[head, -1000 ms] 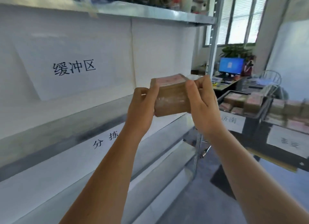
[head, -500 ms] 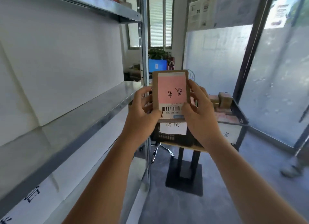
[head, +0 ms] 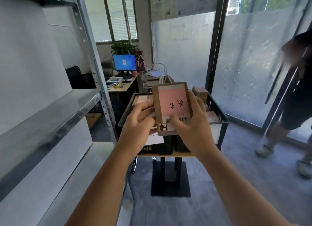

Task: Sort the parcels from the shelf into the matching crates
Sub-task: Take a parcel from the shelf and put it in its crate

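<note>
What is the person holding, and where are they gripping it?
A cardboard parcel with a pink label; the right hand grips its right edge and lower end.
</note>
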Demonstrator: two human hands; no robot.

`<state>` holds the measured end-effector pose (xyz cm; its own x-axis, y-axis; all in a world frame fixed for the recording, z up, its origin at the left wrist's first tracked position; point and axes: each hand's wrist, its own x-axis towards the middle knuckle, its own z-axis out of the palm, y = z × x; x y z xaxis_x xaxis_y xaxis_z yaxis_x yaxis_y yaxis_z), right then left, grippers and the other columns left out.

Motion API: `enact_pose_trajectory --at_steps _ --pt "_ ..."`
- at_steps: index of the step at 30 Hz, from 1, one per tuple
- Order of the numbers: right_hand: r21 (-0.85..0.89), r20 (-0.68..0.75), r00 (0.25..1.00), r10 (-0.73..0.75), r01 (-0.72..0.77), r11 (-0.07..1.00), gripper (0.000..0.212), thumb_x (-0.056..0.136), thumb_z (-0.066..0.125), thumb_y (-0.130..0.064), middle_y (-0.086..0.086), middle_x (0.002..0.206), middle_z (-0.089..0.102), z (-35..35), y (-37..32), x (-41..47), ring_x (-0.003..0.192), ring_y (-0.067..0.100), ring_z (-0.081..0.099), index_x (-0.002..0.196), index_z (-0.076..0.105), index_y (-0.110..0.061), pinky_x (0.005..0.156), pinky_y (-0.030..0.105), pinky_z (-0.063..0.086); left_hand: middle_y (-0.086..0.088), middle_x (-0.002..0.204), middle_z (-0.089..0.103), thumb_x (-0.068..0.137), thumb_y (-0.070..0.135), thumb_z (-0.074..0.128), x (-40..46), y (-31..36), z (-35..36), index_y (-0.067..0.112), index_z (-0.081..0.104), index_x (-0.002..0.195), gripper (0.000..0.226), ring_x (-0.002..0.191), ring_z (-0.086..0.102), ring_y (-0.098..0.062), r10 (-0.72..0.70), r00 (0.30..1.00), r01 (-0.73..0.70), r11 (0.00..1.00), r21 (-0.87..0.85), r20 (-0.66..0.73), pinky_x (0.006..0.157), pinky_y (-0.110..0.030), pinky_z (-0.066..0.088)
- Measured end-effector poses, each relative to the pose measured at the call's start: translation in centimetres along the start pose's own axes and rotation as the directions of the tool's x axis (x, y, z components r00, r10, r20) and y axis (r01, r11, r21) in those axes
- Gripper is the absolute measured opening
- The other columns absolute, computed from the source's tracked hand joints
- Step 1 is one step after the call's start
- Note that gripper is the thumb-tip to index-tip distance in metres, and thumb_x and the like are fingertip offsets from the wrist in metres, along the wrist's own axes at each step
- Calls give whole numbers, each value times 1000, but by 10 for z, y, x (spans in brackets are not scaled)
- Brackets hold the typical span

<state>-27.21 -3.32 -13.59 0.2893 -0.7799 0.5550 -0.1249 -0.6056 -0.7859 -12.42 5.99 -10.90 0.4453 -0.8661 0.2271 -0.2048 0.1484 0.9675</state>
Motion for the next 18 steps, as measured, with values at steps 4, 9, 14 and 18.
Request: enact_pose_trajectory --at_steps 4,9,14,18 --pt "-195 15 1000 6 -3 981 107 73 80 -64 -10 151 33 -26 61 45 134 13 40 160 22 -42 103 35 48 7 127 75 107 5 48 58 -16 53 33 61 140 45 115 73 -13 -61 995 60 998 28 73 95 -43 63" --pt "-344 40 996 77 -59 937 101 65 74 -75 -9 150 29 -73 123 107 132 20 43 151 27 -50 98 47 54 3 129 75 104 0 40 131 -27 129 31 64 135 50 116 73 -18 -126 984 123 992 32 127 95 -48 63" --pt "-436 35 989 142 -113 893 92 70 77 -67 -9 146 30 -103 177 161 123 20 49 148 30 -50 89 47 58 14 127 74 106 5 38 190 -43 183 39 65 134 52 118 71 -10 -174 968 167 985 52 179 102 -48 59" --pt "-498 -52 966 255 -247 831 93 70 80 -66 -3 141 36 -119 236 199 118 25 55 148 34 -48 89 49 59 21 141 64 109 16 44 239 -60 204 45 59 142 46 134 58 -5 -140 973 129 989 74 182 114 -47 50"
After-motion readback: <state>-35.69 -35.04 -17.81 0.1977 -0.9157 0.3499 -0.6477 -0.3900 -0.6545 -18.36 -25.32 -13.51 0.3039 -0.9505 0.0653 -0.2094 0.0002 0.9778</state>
